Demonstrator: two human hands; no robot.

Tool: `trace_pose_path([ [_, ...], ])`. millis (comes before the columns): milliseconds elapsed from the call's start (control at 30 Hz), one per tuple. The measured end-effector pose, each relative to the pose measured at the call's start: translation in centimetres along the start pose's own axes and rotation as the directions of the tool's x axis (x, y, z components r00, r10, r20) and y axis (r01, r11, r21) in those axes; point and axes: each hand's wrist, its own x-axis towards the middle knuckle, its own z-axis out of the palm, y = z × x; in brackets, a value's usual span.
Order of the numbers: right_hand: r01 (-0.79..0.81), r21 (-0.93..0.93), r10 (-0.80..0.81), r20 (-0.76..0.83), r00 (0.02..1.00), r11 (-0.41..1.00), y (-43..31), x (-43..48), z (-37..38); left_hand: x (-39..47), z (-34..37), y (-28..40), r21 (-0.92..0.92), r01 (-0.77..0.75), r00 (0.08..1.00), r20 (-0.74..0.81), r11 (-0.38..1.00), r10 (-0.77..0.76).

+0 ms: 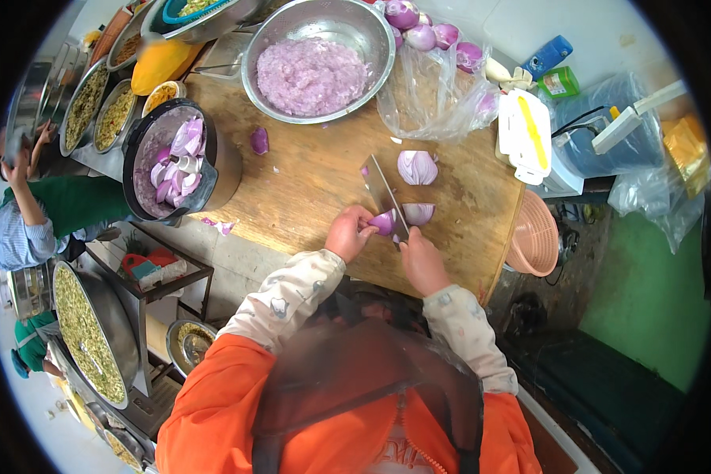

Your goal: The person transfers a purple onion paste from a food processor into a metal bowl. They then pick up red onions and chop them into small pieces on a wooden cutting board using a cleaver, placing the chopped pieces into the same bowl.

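My right hand [425, 260] grips a cleaver [385, 192] by its handle, the blade pointing away from me over the wooden table [308, 178]. Against the blade's left side, my left hand [351, 232] pinches a wedge of red onion [383, 222]. Another onion wedge [419, 213] lies just right of the blade. Farther up sits a cut onion half [417, 167]. To the left, a food processor bowl [225, 160] holds onion chunks [178, 163] around its central hub. A steel colander [317, 118] at the far side contains finely chopped onion [311, 74].
Whole red onions [420, 37] and a clear plastic bag [435, 101] lie at the back right. A white lidded box [518, 133] stands at the table's right edge, above a pink plastic basket [533, 237]. Two people in green aprons [77, 198] are at the left.
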Motion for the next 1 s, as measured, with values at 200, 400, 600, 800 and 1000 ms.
trace_pose_path([
  [200, 0.058, 0.014, -0.056, -0.109, 0.992, 0.998, 0.3, -0.6, -0.2, 0.2, -0.3, -0.2, 0.014, 0.010, 1.000, 0.025, 1.000, -0.010],
  [400, -0.034, -0.197, 0.012, -0.111, 0.994, 0.980, 1.6, -2.4, -4.2, 0.6, -0.5, -0.1, 0.033, -0.039, 0.999, 0.038, 0.999, 0.038],
  [600, -0.123, -0.333, 0.130, -0.003, 0.992, 0.935, 4.6, -1.5, -2.7, 0.9, -0.4, 0.0, 0.064, -0.070, 0.997, 0.036, 0.996, 0.068],
  [800, -0.040, -0.158, 0.016, -0.150, 0.989, 0.987, 3.7, -2.3, -4.9, 2.6, -1.1, 2.1, 0.125, -0.222, 0.974, -0.005, 0.967, 0.224],
  [1000, -0.138, -0.209, 0.120, -0.099, 0.988, 0.968, 3.0, 2.6, -5.2, 7.6, 0.8, 3.9, 0.134, -0.217, 0.969, -0.088, 0.967, 0.230],
])
